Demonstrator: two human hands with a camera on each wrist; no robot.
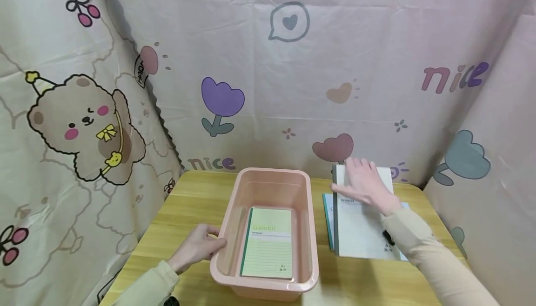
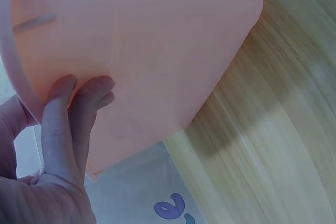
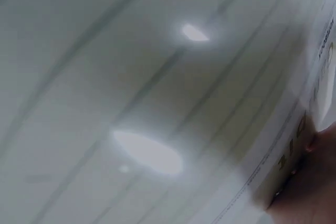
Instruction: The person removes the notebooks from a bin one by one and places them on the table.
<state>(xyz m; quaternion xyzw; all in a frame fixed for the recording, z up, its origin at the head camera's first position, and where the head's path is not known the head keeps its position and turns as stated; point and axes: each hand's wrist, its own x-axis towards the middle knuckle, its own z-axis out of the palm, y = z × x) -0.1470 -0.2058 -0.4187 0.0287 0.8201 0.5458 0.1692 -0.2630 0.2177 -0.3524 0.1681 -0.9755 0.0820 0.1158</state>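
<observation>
A pink plastic bin [image 1: 307,231] stands at the table's middle, with a pale yellow-green notebook [image 1: 268,250] lying flat inside. At its left rim, my left hand [image 1: 200,246] pinches the edge, fingers against the outer wall [image 2: 152,66] and thumb over the rim. My right hand [image 1: 364,182] grips a white notebook with a grey spine [image 1: 356,231] near its top left, fingers over the top edge. The right wrist view shows that lined cover [image 3: 157,93] up close. Partly hidden under the white notebook is a light blue notebook [image 1: 328,215].
The wooden table [image 1: 201,194] is bordered by patterned cloth [image 1: 272,87] at the back and both sides. The bin's raised walls stand between the two hands. A shadow falls on the table below the white notebook.
</observation>
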